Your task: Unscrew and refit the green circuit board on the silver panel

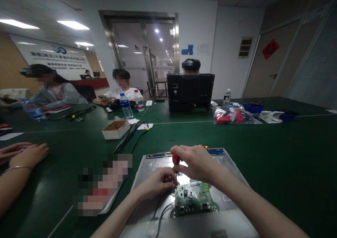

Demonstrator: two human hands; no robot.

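A silver metal panel (226, 167), the back of a flat screen, lies in front of me on the green table (276, 153). A green circuit board (193, 199) sits on it near me. My right hand (196, 162) grips a red-handled screwdriver (176, 159), held upright over the board's far left corner. My left hand (158, 183) has its fingers pinched around the screwdriver's lower shaft, right beside the board. Black cables (160, 213) run from the board toward me. A blue strip (217, 151) lines the panel's far edge.
A small open cardboard box (116, 129), black cables (131, 136), water bottles (125, 105), a black monitor back (191, 92) and a bag of red parts (231, 116) lie farther off. Another person's hands (23, 155) rest at left. Three people sit across the table.
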